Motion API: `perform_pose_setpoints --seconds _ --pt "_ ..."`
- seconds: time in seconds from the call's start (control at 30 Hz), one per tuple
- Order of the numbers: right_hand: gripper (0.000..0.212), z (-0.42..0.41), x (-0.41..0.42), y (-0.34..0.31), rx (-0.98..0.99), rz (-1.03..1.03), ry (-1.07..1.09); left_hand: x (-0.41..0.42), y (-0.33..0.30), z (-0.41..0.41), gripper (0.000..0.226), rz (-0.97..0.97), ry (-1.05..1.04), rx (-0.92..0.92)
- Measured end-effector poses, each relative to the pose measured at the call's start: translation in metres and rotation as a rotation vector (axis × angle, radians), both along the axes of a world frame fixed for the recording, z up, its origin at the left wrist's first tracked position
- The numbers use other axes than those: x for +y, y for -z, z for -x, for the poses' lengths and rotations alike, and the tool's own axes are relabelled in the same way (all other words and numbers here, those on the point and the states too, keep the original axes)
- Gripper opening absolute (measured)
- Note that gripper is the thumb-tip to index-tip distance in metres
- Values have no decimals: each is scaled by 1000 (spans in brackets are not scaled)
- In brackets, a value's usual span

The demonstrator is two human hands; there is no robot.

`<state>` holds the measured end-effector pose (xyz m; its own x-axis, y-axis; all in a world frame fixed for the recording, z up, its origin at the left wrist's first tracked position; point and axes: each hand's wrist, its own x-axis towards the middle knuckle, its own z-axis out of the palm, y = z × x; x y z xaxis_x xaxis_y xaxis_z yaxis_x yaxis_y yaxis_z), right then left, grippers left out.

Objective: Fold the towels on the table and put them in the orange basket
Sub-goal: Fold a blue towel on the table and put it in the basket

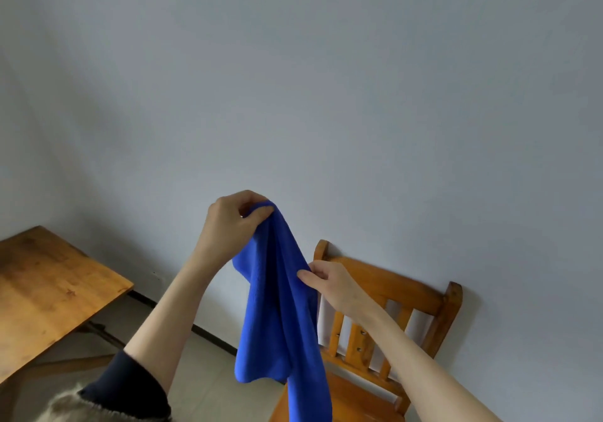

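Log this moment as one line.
left hand: grips towel top | right hand: pinches edge | towel: hanging, unfolded | basket: unseen

Occlusions and crops, head view

Blue towel [277, 317]: bottom end runs off the lower frame edge, full length not visible; top corner is buried under the left hand [233, 222] fingers, and it hangs bunched so the inner folds can't be read. Right hand [329, 283]: fingertips go behind the towel's edge, pinch not fully visible. Wooden chair [391, 294]: seat cut by the bottom edge, left part of the backrest hidden behind towel and right forearm. Wooden table [49, 294]: cropped at the left edge, only one corner shows. Dark sleeve [130, 385]: cut off at the bottom.
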<state>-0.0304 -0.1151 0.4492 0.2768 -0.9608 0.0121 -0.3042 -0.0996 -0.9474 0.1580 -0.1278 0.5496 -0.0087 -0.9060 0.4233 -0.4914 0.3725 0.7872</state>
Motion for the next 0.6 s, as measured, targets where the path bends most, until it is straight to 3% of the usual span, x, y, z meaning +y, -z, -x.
perform_pose_setpoints --seconds 0.27,0.4,0.5,0.6 --pt "15 -17 -9 28 480 -30 -64 36 -7 -95 17 101 -316 98" --pt "22 -61 -15 15 390 70 -18 62 8 -148 24 45 -469 -83" --pt "23 -106 -14 -6 251 161 -14 84 24 -202 34 -166 -517 -294" --pt "23 -154 -10 -29 215 237 -80 111 49 -260 39 -398 -543 -371"
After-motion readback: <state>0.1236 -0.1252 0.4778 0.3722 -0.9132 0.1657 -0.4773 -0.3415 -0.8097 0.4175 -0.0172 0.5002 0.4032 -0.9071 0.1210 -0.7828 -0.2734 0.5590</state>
